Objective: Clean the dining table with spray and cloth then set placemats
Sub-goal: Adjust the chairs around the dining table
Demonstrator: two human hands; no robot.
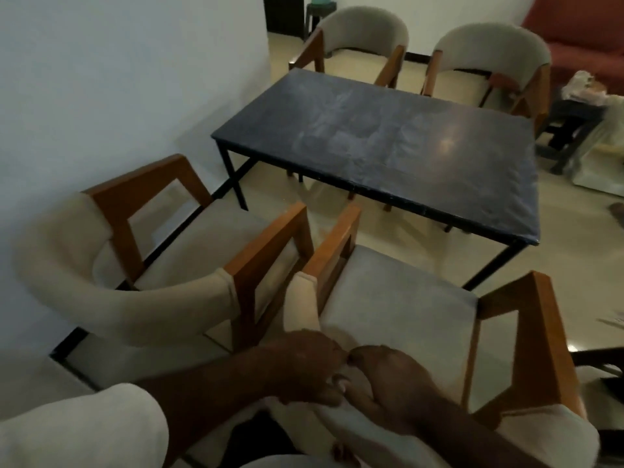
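The dining table (388,143) has a dark, bare top with pale smeared streaks near its middle and thin black legs. It stands across the room from me. Both my hands rest side by side on the padded backrest of the nearest chair (398,309), at the bottom of the view. My left hand (307,369) and my right hand (388,380) curl their fingers over the backrest's top edge. No spray bottle, cloth or placemat shows in the view.
A second beige chair (162,244) with wooden arms stands left of mine, by the white wall. Two more chairs (364,38) (489,59) stand beyond the table. A dark stool with a bundle (574,113) and a red sofa (580,32) are at the right.
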